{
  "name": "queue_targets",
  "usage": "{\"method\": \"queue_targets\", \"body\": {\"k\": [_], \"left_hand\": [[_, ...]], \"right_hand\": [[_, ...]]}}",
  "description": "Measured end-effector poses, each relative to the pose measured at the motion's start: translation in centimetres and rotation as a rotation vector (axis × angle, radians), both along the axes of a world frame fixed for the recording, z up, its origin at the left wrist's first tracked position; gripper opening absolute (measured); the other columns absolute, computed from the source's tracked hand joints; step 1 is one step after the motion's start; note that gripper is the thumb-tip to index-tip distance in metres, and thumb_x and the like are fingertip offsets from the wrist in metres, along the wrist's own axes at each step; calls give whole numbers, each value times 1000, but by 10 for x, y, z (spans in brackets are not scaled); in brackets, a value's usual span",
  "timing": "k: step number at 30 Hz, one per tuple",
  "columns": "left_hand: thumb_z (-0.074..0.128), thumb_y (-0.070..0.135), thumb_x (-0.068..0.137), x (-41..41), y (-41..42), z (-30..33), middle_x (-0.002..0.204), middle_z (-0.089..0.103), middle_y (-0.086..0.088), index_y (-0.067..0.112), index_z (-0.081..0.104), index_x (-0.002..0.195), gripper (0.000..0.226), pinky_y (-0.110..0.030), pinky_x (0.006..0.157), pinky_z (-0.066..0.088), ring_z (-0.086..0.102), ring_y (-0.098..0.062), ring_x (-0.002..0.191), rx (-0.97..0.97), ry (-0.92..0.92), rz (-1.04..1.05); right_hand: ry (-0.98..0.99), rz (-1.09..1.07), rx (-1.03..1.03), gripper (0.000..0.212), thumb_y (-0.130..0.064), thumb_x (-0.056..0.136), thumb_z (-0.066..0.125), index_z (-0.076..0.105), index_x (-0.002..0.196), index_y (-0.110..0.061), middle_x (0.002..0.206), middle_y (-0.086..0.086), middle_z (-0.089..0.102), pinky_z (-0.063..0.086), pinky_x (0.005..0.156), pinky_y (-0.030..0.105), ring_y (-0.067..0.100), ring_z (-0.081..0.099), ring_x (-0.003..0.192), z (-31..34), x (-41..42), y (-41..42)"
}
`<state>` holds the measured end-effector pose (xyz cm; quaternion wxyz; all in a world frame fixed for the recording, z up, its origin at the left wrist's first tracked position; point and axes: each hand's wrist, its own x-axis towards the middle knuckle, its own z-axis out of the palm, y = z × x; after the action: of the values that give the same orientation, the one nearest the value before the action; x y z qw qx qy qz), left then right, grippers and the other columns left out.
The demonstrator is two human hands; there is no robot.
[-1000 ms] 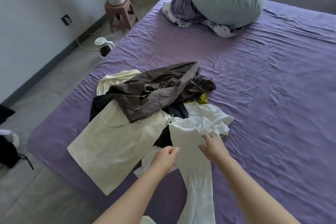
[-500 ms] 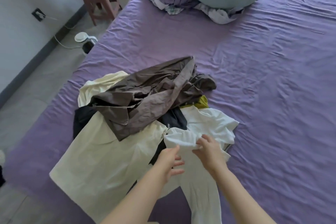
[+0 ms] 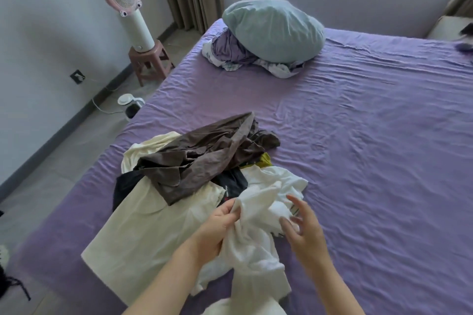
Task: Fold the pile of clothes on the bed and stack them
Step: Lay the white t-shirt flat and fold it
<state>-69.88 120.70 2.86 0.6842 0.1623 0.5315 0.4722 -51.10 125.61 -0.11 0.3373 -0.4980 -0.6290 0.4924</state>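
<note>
My view has tipped up the bed [image 3: 371, 135]. The clothes pile [image 3: 204, 161] stays near its left edge. The white garment [image 3: 256, 233] is now bunched, lifted; my left hand [image 3: 217, 227] pinches it, my right hand [image 3: 304, 227] has released, fingers spread.

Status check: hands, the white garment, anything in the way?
Left hand grips white garment, bunched. Right hand open beside it. Brown garment tops pile; nothing folded.
</note>
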Motion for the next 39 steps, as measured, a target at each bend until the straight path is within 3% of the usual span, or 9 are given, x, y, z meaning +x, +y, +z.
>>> {"method": "queue_targets", "body": {"k": [3,6,10,14,17,21,25,32,39], "left_hand": [[54,24,87,4,-11,52,124,65,-6,24,57,128,40,-33,87,53,64,-21,106,126,34,-80],[48,26,94,3,-20,105,124,64,-5,26,56,130,37,-31,84,54,64,-20,102,188,82,-110],[48,25,91,-6,-34,165,89,66,-6,12,70,98,27,-22,66,51,61,-13,77,223,209,-119],[56,47,91,-9,-56,202,61,54,20,31,66,70,29,-6,53,36,49,4,56,311,731,-358],[69,45,83,-12,-62,205,67,48,7,13,63,75,33,-15,53,35,44,-4,57,421,1043,-352],[66,15,88,-13,-75,223,95,62,-8,-1,69,94,18,-17,72,44,56,-14,84,670,1102,-166],[68,16,87,-8,-96,241,80,64,-1,5,66,106,22,-20,63,45,56,-8,69,725,1017,-244],[61,17,91,-19,-118,269,68,59,14,23,69,84,13,-15,61,38,48,0,64,772,951,-59],[60,15,92,-55,-133,300,59,61,17,26,68,76,20,-13,56,44,52,1,57,787,805,256]], "right_hand": [[27,204,-4,68,-11,83,71,34,136,-34,143,-13,38,30,111,33,13,33,136,35,5,15],[26,373,163,46,-10,82,71,54,113,-40,132,-28,43,22,111,23,1,27,137,77,-4,23],[220,327,83,28,0,83,67,66,73,-26,64,-17,60,42,63,15,-1,53,66,132,-12,21],[150,332,204,18,-9,81,67,59,67,-18,55,-14,49,36,48,19,4,42,52,176,-20,10],[104,291,216,23,-12,81,67,59,63,-25,52,-15,49,36,43,17,2,43,48,201,-26,-6],[177,257,204,19,-17,78,73,58,68,-12,55,-11,52,41,44,21,6,47,49,227,-29,-30],[90,203,258,20,-20,75,77,60,69,-10,57,-6,54,44,50,27,10,52,54,246,-37,-67],[-50,236,274,20,-16,76,78,59,71,-17,58,-8,52,33,47,13,-1,42,48,243,-12,-120],[-262,10,225,28,-21,81,72,52,61,-21,58,-12,44,31,58,25,9,40,60,193,46,-169]]}}
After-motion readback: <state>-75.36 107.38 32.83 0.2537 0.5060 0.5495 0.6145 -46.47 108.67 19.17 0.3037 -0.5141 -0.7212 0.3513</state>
